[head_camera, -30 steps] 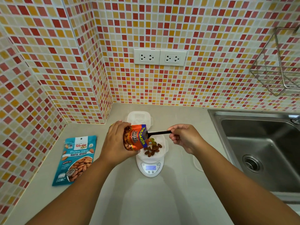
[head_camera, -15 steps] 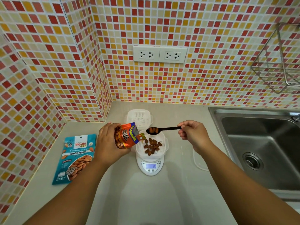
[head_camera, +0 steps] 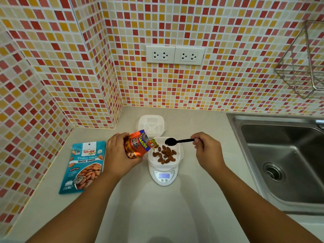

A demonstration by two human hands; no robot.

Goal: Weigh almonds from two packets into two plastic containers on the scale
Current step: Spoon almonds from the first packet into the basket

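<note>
Emptied now, the black spoon (head_camera: 177, 141), pinched by the right hand (head_camera: 207, 151), is hovering over the container (head_camera: 164, 151) on the scale (head_camera: 164, 176); the left hand (head_camera: 119, 155), at nine o'clock, is gripping the orange packet (head_camera: 138, 146), so another scoop is likely coming.

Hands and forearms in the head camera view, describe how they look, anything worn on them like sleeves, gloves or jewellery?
Both arms are bare to the bottom edge of the picture: no sleeves show. The left hand and the right hand wear no gloves. No ring, watch, bracelet or marking is visible on what the camera sees of them.
</note>
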